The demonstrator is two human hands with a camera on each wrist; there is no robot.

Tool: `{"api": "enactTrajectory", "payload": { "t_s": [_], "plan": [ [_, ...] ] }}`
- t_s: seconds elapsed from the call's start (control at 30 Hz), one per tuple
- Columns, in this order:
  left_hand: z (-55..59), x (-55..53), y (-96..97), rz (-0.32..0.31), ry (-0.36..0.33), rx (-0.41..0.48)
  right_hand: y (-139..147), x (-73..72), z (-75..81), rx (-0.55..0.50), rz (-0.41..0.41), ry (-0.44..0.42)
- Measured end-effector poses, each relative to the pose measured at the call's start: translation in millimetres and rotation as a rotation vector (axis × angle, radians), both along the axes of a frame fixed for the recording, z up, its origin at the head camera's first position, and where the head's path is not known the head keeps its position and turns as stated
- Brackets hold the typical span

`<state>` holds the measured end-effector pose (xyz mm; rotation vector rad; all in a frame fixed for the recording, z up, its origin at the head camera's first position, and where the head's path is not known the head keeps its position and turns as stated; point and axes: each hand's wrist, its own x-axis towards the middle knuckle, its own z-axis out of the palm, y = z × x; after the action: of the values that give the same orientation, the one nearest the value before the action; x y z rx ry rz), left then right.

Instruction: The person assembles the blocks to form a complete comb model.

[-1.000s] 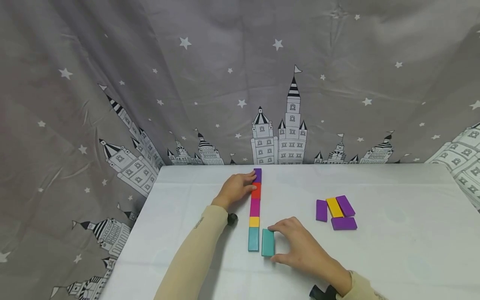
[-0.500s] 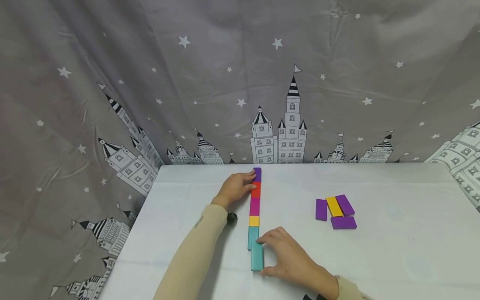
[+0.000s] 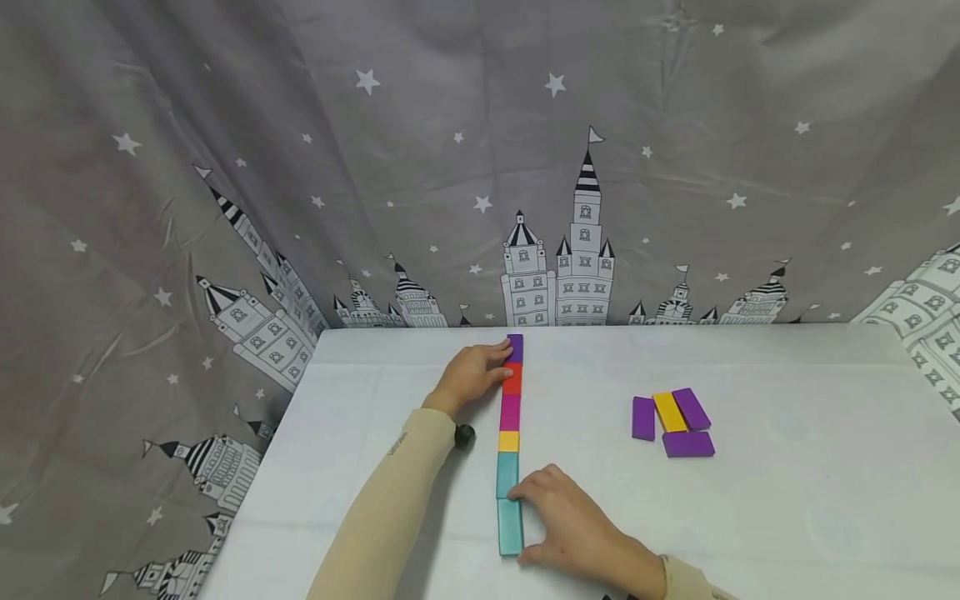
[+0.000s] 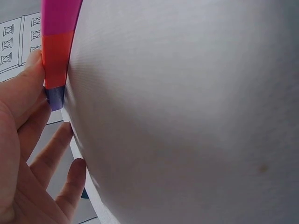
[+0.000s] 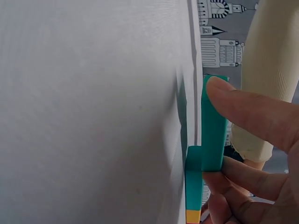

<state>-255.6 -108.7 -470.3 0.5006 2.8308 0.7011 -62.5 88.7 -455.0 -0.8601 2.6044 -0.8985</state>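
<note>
We see a person's left hand [image 3: 467, 377] farther forward than the right hand [image 3: 573, 527], both bare below beige sleeves [image 3: 426, 442].
The left forearm [image 3: 382, 533] slants in from seven o'clock, its hand pointing toward two o'clock, thumb [image 4: 25, 85] extended, fingers [image 4: 52, 151] separated and gently bent. From five o'clock comes the right forearm [image 3: 684, 580]; we find its hand aimed toward ten o'clock, thumb opposite bent fingers in a pinch.

Ten coloured blocks [image 3: 510, 412], two hands [image 3: 573, 527]
</note>
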Motion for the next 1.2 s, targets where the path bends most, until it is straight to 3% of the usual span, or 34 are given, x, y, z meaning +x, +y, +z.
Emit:
{"api": "enactTrajectory", "payload": {
  "t_s": [0.37,0.63,1.2],
  "plan": [
    [0.4,0.2,0.0,0.001,0.002,0.008,-5,5.4,-4.9,0.044,0.008,0.059],
    [2.3,1.1,0.6,0.002,-0.001,0.004,-6,4.9,-5.9,0.115,-0.008,0.028],
    [1.7,1.3,1.0,0.006,-0.006,-0.001,-11,5.2,-3.4,0.103,-0.03,0.085]
  ]
}}
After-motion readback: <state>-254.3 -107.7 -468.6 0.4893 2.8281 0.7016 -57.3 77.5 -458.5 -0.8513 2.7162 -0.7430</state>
